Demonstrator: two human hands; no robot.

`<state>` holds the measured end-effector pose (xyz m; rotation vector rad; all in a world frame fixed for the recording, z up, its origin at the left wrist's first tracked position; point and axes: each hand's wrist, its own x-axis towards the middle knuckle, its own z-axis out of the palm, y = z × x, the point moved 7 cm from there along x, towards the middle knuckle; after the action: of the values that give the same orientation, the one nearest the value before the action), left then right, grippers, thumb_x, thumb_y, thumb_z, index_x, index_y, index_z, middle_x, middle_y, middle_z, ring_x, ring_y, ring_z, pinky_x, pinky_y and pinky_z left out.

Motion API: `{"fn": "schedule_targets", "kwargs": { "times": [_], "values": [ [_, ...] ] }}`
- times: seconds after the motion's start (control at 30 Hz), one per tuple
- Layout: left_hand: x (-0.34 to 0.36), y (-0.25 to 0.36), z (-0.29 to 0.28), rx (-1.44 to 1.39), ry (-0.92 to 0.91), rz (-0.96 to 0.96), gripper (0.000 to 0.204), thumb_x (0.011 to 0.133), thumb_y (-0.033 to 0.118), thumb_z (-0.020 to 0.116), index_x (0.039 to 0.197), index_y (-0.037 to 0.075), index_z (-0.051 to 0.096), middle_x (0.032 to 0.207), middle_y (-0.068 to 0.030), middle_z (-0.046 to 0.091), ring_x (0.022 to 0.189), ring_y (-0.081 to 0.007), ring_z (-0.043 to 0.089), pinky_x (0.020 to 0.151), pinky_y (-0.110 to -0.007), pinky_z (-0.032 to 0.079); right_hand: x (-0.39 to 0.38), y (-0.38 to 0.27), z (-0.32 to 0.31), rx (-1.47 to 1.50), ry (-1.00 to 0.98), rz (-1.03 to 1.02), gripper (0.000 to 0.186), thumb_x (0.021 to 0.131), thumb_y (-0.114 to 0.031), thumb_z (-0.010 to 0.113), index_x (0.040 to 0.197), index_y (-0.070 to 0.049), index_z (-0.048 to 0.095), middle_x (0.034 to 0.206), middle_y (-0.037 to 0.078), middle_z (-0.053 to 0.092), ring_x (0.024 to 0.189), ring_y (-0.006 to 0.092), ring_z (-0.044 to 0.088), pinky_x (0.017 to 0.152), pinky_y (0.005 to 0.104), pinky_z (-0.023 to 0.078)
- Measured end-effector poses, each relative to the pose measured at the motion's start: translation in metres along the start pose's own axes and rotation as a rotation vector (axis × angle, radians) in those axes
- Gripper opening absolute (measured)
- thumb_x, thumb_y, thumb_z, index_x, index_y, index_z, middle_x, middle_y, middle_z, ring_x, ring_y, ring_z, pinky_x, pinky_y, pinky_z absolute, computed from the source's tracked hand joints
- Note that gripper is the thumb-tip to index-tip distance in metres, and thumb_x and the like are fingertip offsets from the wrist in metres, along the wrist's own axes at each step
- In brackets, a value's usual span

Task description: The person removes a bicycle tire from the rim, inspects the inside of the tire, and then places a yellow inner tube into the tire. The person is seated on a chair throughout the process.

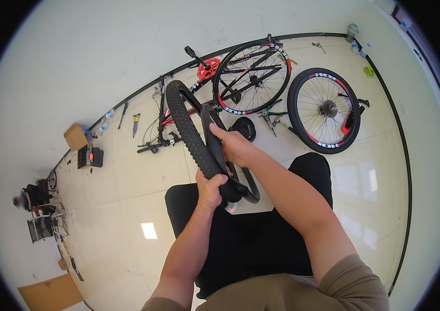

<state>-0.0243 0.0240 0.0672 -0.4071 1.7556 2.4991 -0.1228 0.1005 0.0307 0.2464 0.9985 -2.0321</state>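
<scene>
A black knobby bicycle tyre (184,124) stands tilted above my lap, its tread facing left. A smooth black tube (208,117), which looks like an inner tube, lies along the tyre's open inner side and loops out at the bottom. My left hand (210,190) is wrapped round the lower part of the tyre, thumb on top. Farther up and to the right, my right hand (236,149) grips the smooth tube, its thumb pressed on the near face. The fingers of both hands are partly hidden behind the rubber.
A bicycle wheel (293,111) with a cassette lies on the tiled floor at right. Beyond the tyre lie a bicycle frame (164,111) and another wheel (217,78). Pliers (270,118) rest between the wheels. An open cardboard box (77,136) and a seated person (36,196) are at left.
</scene>
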Motion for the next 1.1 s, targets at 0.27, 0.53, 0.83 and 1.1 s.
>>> {"fn": "schedule_targets", "kwargs": {
  "times": [0.27, 0.53, 0.83, 1.1],
  "values": [
    [0.002, -0.026, -0.007, 0.089, 0.095, -0.135, 0.045, 0.07, -0.01, 0.059, 0.114, 0.0, 0.061, 0.09, -0.006, 0.065, 0.078, -0.0192, 0.063, 0.075, -0.032, 0.053, 0.041, -0.046, 0.003, 0.269, -0.093, -0.083, 0.027, 0.096, -0.006, 0.054, 0.121, -0.002, 0.061, 0.102, 0.014, 0.067, 0.088, 0.0287, 0.066, 0.083, 0.0451, 0.057],
    [0.002, -0.046, -0.02, 0.171, 0.235, -0.38, 0.064, 0.073, -0.009, 0.062, 0.136, 0.001, 0.055, 0.088, -0.0045, 0.058, 0.075, -0.0177, 0.061, 0.067, -0.033, 0.052, 0.004, -0.005, -0.059, -0.067, 0.048, -0.074, 0.037, 0.068, 0.005, 0.053, 0.105, 0.0, 0.057, 0.091, 0.013, 0.062, 0.074, 0.0255, 0.062, 0.068, 0.0398, 0.055],
    [0.014, -0.017, -0.017, 0.162, 0.262, -0.32, 0.069, 0.089, 0.017, 0.076, 0.149, 0.005, 0.045, 0.111, -0.0086, 0.067, 0.092, -0.0166, 0.067, 0.076, -0.027, 0.051, 0.005, 0.037, -0.069, -0.025, 0.282, 0.02, 0.035, 0.097, -0.039, 0.063, 0.103, -0.004, 0.062, 0.074, 0.009, 0.063, 0.056, 0.0191, 0.056, 0.053, 0.0359, 0.046],
    [0.044, -0.021, -0.048, -0.084, 0.236, -0.24, 0.05, 0.078, -0.004, 0.072, 0.123, -0.002, 0.051, 0.099, -0.0124, 0.066, 0.083, -0.0223, 0.068, 0.078, -0.038, 0.059, 0.005, 0.04, -0.059, -0.059, 0.15, 0.041, 0.021, 0.094, -0.006, 0.06, 0.112, 0.001, 0.066, 0.097, 0.014, 0.068, 0.077, 0.0219, 0.066, 0.069, 0.0399, 0.056]
  ]
}}
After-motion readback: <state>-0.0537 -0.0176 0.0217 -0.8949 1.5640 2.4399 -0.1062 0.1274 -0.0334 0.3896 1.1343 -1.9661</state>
